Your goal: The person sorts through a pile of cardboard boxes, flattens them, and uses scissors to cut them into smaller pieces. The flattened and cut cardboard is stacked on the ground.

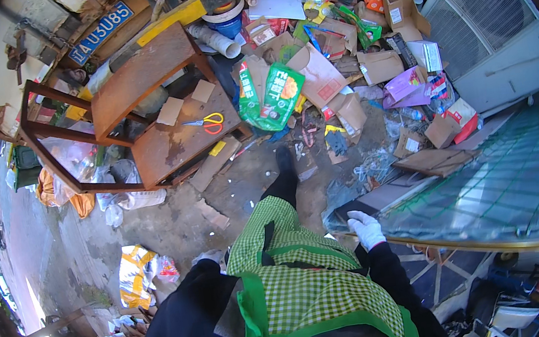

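My right hand point(366, 229), in a white glove, hangs beside the near corner of a glass panel point(491, 199) with green lines over it. Its fingers are loosely apart and nothing shows in them; contact with the panel's edge is hard to judge. My left hand point(209, 256), also gloved in white, is mostly hidden behind my sleeve and the green checked apron point(317, 286). Ahead stands a worn brown wooden stand point(184, 149). On its board lie scissors point(209, 122) with yellow and orange handles and two cardboard pieces point(170, 111).
Flattened cartons point(318, 73) and green printed packaging point(280, 97) heap up ahead. An air-conditioner outdoor unit point(492, 28) stands at the right. Plastic bags point(132, 187) lie by the stand. A white and yellow taped parcel wrap point(134, 275) is on the ground at left.
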Tool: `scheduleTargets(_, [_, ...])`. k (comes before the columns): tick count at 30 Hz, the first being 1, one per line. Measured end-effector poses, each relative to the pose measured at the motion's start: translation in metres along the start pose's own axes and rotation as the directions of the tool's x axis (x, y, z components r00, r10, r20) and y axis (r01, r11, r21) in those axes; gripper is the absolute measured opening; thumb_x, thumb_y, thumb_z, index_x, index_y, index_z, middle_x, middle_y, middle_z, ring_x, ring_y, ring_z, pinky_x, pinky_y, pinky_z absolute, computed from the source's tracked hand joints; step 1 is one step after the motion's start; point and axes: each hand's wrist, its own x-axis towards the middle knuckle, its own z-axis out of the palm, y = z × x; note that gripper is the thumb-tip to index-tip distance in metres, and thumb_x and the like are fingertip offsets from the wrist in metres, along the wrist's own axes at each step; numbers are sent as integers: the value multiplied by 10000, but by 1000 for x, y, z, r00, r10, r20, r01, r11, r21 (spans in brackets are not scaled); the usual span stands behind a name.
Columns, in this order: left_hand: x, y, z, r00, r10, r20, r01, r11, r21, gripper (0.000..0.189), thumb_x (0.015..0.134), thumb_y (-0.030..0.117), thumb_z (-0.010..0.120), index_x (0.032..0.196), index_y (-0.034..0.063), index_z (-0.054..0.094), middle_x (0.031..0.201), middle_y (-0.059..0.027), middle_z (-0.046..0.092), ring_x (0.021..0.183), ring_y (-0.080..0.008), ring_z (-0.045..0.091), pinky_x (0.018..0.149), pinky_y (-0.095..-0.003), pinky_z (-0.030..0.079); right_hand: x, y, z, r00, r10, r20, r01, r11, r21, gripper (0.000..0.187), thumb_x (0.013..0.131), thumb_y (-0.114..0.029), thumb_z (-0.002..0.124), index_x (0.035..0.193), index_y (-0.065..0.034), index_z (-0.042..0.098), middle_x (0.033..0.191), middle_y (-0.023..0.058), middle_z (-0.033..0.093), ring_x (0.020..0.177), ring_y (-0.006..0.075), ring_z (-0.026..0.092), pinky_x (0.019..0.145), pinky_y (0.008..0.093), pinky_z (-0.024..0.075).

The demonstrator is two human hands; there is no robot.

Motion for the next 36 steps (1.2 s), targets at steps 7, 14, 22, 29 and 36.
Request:
scheduleTargets(7, [128,176,0,984,-89,155,54,975,215,415,998,336,579,1299,62,657,1259,-158,665,1166,-290,620,995,-389,497,168,-86,-83,995,97,35,-99,994,40,368,962,-79,675,1319,11,649,1183,87,718,1049,150,660,935,293,522])
scheduleTargets(14, [189,369,-71,974,216,72,-206,971,-123,416,964,315,641,1287,55,670,1157,-157,725,1026,-297,696,882,-406,549,318,-147,-191,976,219,12,-218,973,-73,329,952,-98,683,1258,23,680,1150,99,737,1038,173,670,948,307,513])
scheduleTargets(22, [179,443,-94,934,-353,57,261,565,-783,373,965,251,650,1281,55,671,897,-63,690,676,-164,629,526,-312,473,459,-169,-270,960,267,-82,-278,882,-381,332,937,-168,680,1209,19,712,1090,136,748,1014,214,686,947,343,519])
scheduleTargets(29, [110,477,9,717,-593,366,598,256,-759,230,1002,295,559,995,68,598,754,-53,568,593,-208,606,479,-366,468,686,-186,-300,942,336,13,-332,934,-134,309,904,-139,708,1178,0,733,1072,104,760,1006,215,693,897,338,534])
scheduleTargets(36, [41,653,135,567,-706,424,823,460,-334,293,913,287,663,1087,77,770,1002,-67,759,817,-192,706,713,-354,567,1035,-273,-221,936,-104,336,216,924,-315,466,919,-279,673,1297,-7,662,1115,172,746,1026,263,711,913,373,534])
